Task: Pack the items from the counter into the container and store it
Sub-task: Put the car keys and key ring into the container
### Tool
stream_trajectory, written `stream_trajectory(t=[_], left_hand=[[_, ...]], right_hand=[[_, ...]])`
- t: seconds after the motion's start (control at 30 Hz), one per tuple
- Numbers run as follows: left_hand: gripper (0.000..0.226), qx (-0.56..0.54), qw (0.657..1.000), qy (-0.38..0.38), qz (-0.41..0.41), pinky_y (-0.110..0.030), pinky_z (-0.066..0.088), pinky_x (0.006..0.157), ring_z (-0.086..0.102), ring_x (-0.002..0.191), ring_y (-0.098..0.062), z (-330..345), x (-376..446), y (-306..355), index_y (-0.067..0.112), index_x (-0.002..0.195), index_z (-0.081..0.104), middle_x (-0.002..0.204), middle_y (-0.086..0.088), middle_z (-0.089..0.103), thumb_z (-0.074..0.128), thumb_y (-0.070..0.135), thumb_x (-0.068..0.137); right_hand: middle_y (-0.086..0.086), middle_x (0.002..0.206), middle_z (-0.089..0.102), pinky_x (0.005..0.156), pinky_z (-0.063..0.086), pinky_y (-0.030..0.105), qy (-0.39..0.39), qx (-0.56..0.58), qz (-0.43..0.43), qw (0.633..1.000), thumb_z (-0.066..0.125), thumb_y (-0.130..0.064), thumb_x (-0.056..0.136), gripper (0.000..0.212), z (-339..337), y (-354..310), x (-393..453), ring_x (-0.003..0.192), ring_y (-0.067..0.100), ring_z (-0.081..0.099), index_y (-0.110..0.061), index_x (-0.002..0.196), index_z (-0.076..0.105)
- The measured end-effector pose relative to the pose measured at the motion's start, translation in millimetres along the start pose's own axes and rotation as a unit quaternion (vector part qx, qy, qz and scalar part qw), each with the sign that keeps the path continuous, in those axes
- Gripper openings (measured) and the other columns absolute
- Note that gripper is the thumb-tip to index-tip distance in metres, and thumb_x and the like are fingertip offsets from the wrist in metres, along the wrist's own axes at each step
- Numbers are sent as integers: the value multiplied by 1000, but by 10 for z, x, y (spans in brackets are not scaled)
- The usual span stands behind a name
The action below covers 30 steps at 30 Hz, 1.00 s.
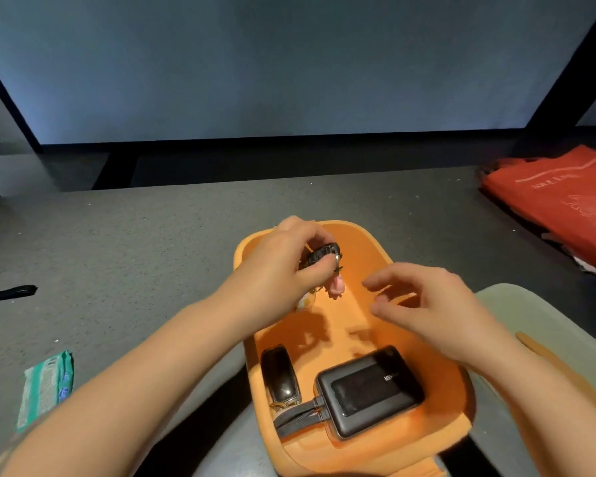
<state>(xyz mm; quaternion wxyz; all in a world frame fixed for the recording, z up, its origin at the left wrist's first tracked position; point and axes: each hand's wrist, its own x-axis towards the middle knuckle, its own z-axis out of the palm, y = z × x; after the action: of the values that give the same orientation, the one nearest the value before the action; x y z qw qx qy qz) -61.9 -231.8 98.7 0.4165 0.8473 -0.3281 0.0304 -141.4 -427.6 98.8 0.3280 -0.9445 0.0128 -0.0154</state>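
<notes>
Currently mid-pack. Orange case [369,242] open on counter [152,235]. Inside already: power bank [369,390] with cable, black fob [281,375]. Left hand [279,270] pinches key bunch [320,256] with pink charm [336,287], held over case, not yet dropped. Right hand [427,308] hovers beside, fingers loose, holding nothing. Left outside: tissue pack [45,387] on counter. Remaining, by judgement: drop keys, add tissues, close case, store.
</notes>
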Motion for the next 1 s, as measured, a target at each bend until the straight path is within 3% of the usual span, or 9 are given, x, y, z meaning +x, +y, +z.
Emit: stream_trajectory(t=[0.13, 0.4, 0.53, 0.67, 0.77, 0.83, 0.9, 1.0], left_hand=[[23, 44, 990, -135, -10, -23, 46, 80, 53, 91, -7, 283, 141, -59, 26, 109, 58, 105, 7, 53, 56, 36, 88], [34, 160, 939, -297, -65, -38, 47, 81, 57, 95, -27, 931, 369, -102, 11, 106, 60, 107, -9, 63, 56, 41, 88], [42, 169, 920, -336, -108, -38, 47, 78, 61, 93, -32, 1070, 489, -127, 7, 102, 63, 99, -14, 67, 53, 45, 90], [44, 118, 920, -338, -159, -34, 41, 72, 57, 96, -30, 1158, 442, -160, 7, 106, 51, 104, -14, 61, 63, 43, 84], [37, 176, 900, -374, -140, -31, 40, 69, 56, 98, -28, 1153, 375, -206, 11, 108, 53, 110, -11, 60, 71, 20, 77], [35, 213, 873, -420, -124, -30, 41, 67, 57, 94, -26, 1122, 339, -241, 13, 106, 58, 102, -8, 62, 69, 6, 74], [26, 203, 868, -436, -122, -31, 43, 70, 57, 90, -24, 1082, 341, -279, 13, 105, 61, 93, -4, 61, 63, 4, 80], [29, 183, 874, -434, -121, -34, 48, 82, 60, 99, -24, 1025, 378, -287, 13, 109, 66, 110, -5, 66, 54, 1, 86]], right_hand=[[-25, 89, 69, 69, 51, 12, 111, 82, 10, 990, 72, -21, 78, 21, -236, 25, -355, 88, -5, 64, -40, 89, 70], [-17, 85, 72, 69, 51, 13, 181, 137, 31, 973, 75, -7, 76, 27, -294, 142, -600, 79, 1, 67, -33, 81, 73], [-15, 83, 73, 68, 52, 17, 180, 147, 40, 972, 75, -5, 76, 28, -280, 163, -610, 77, 2, 67, -33, 80, 73], [-8, 82, 73, 72, 53, 25, 169, 167, 41, 970, 74, -8, 76, 24, -244, 152, -566, 77, 9, 68, -31, 81, 74], [-7, 82, 73, 73, 53, 26, 163, 172, 37, 971, 74, -11, 76, 21, -235, 118, -534, 78, 11, 68, -31, 82, 74], [-10, 82, 73, 73, 53, 25, 159, 166, 34, 973, 74, -13, 76, 20, -245, 103, -518, 80, 7, 68, -32, 83, 74], [-11, 82, 73, 72, 54, 24, 160, 170, 30, 972, 73, -11, 76, 21, -254, 96, -508, 80, 6, 68, -31, 83, 74], [-11, 82, 73, 73, 55, 28, 155, 176, 26, 972, 73, -9, 76, 22, -231, 86, -492, 78, 7, 69, -30, 82, 74]])
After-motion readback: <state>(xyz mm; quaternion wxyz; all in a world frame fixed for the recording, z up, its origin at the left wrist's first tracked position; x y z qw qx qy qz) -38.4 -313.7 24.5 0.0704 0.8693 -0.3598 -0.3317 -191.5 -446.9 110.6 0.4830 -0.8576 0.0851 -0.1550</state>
